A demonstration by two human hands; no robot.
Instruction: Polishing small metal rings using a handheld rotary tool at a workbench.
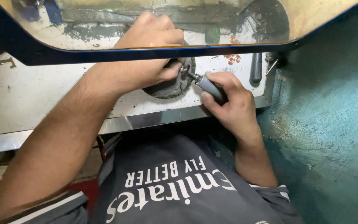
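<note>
White metal bench point(30, 95) runs across the view w/ a clear blue-edged shield point(104, 52) over its far part, prob. to stop flying bits. A dark round pad point(168, 85) sits near the front edge as a rest. Left hand point(154, 54) is clenched tight on a small metal piece point(184, 69), pressing it onto the pad to steady it. Right hand point(228, 99) wraps closed round a grey rotary handpiece point(209, 87), pen-style for control; long axis diagonal, tip pointing up-left at the piece. Copper bits point(233, 58) and a dark handle point(256, 68) lie behind.
</note>
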